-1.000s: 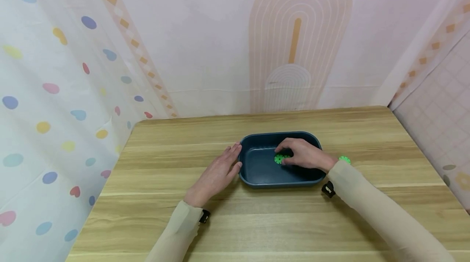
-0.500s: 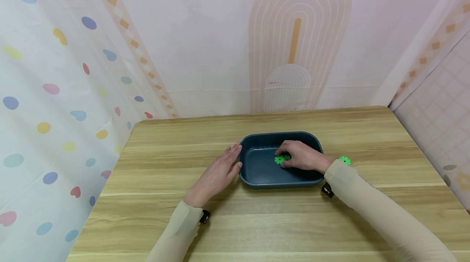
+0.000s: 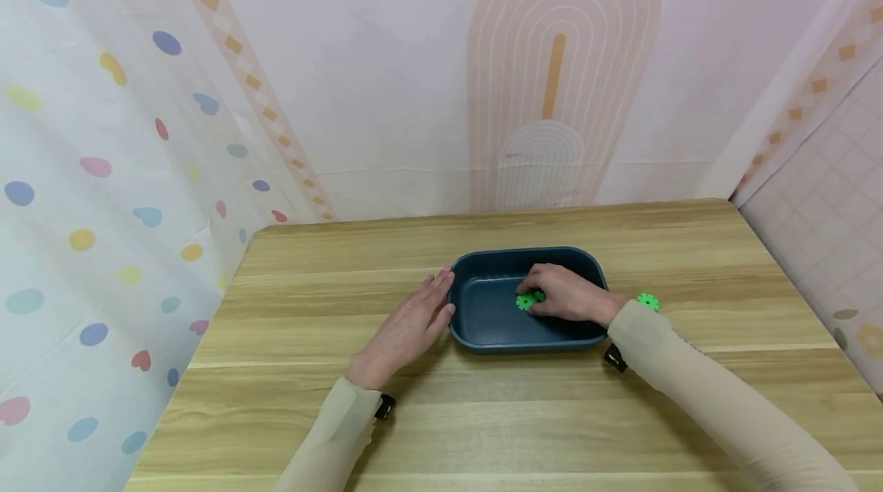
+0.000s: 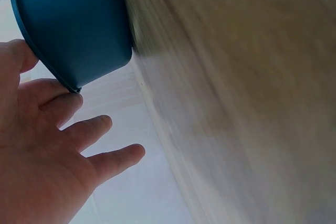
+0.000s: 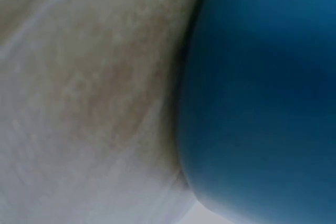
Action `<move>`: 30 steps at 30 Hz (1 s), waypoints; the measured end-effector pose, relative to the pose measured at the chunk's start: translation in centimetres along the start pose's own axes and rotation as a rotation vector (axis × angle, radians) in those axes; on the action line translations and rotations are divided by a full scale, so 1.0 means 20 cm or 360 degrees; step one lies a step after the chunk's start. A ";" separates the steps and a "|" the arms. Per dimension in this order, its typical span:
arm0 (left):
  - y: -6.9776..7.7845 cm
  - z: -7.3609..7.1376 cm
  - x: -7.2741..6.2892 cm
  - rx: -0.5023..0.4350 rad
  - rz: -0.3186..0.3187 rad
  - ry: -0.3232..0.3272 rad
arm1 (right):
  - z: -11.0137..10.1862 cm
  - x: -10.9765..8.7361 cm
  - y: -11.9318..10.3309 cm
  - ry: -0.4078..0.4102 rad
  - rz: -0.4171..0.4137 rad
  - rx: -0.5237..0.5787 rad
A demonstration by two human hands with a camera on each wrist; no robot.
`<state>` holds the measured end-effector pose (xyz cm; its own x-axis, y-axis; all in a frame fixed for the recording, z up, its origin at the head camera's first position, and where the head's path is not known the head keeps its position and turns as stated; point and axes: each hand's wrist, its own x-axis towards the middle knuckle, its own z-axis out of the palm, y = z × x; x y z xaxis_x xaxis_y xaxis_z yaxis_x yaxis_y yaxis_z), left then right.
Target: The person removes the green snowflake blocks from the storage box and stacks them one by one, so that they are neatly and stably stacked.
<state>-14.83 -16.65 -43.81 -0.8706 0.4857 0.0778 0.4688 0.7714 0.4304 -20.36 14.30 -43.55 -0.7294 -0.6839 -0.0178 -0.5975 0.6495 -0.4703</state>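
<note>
A dark blue oblong tray (image 3: 483, 342) stands on the wooden table. Inside it lie two flat green notched discs (image 3: 525, 302), side by side and partly covered by my right hand (image 3: 569, 293). That hand reaches over the tray's right end, its thumb and fingers curled about the discs. My left hand (image 3: 407, 327) touches the tray's left end with fairly straight fingers. In the left wrist view, its thumb and fingers meet the rim of the tray (image 4: 79, 30). Only the outer wall of the tray (image 5: 262, 103) shows in the right wrist view; the right fingers are out of sight there.
Another green disc (image 3: 647, 301) lies on the table (image 3: 331, 285) just beyond the right sleeve. A patterned cloth (image 3: 386, 78) hangs behind the table and along its left side. Each wrist carries a small black mount (image 3: 616, 357).
My right hand has lowered slightly, and its fingers have closed in around the discs, which shift very little. The left hand and the tray stay in place.
</note>
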 end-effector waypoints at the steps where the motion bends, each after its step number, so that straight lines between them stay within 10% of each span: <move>1: 0.00 0.00 0.00 0.0001 -0.0001 -0.0001 | 0.00 0.00 0.00 -0.0002 0.0005 -0.0001; 30: 0.00 0.00 0.02 0.0020 -0.0006 -0.0019 | -0.06 -0.09 -0.05 0.0230 -0.0016 0.0103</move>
<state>-15.19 -16.57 -43.79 -0.8705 0.4879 0.0653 0.4676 0.7783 0.4191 -18.79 15.28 -42.03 -0.7666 -0.6323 0.1124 -0.5858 0.6168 -0.5256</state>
